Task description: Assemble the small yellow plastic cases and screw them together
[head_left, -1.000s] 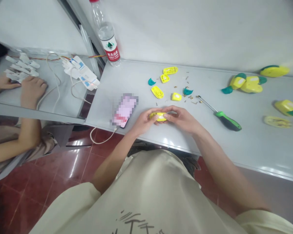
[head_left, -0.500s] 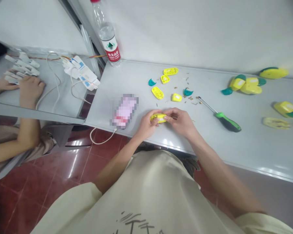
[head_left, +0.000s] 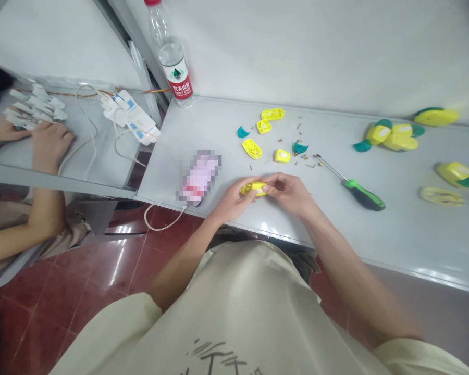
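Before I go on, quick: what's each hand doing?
Left hand: closed, fingers gripping the left end of a yellow plastic piece.
Right hand: closed, thumb and fingers pinching that piece's right end.

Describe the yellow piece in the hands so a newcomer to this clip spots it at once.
Start at the grey table and follow its near edge to the right of the phone. There the left hand and right hand meet around a small yellow piece. Unlike the loose yellow parts farther back, it is held in both hands.
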A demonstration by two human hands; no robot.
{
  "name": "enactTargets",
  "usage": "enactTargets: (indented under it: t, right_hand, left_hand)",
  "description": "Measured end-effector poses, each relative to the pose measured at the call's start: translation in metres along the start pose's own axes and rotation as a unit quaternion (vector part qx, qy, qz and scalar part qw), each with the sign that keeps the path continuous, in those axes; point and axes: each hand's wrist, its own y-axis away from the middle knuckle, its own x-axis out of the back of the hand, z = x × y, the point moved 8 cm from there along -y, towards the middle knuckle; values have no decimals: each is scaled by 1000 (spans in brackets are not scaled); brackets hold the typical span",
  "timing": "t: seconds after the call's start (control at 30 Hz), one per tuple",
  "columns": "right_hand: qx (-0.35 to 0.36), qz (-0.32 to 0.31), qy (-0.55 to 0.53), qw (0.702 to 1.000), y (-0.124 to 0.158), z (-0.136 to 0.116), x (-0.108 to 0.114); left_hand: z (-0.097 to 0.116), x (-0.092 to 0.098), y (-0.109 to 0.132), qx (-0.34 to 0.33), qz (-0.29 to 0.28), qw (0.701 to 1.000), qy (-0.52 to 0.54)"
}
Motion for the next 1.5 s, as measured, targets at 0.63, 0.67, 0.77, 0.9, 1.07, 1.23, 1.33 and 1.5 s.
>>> enactTargets:
  t: [0.63, 0.67, 0.77, 0.9, 1.07, 1.23, 1.33, 1.5]
  right_hand:
    - [-58, -15, -74, 995, 3, 5, 0]
    - [-58, -15, -78, 995, 3, 5, 0]
    - [-58, -15, -83, 995, 4, 4, -1]
    - [-55, -14, -78, 995, 3, 2, -2]
    - [-56, -8, -54, 997, 3, 1, 2]
    - [-41, 2, -20, 999, 11, 2, 14]
    - [-12, 7, 9, 1000, 18, 0, 18]
    - [46, 49, 155, 986, 25, -2, 22]
  left_hand:
    - [1, 3, -3, 2, -2, 1000, -3]
    - [1, 2, -4, 8, -13, 1000, 14]
    - [3, 2, -4, 25, -29, 999, 34]
    - [4, 2, -3, 45, -37, 998, 25]
    - [7, 1, 0, 21, -40, 999, -17]
    - [34, -5, 7, -120, 0, 964, -237]
    - [41, -14, 9, -176, -2, 923, -342]
    - [32, -20, 2, -184, -29, 903, -388]
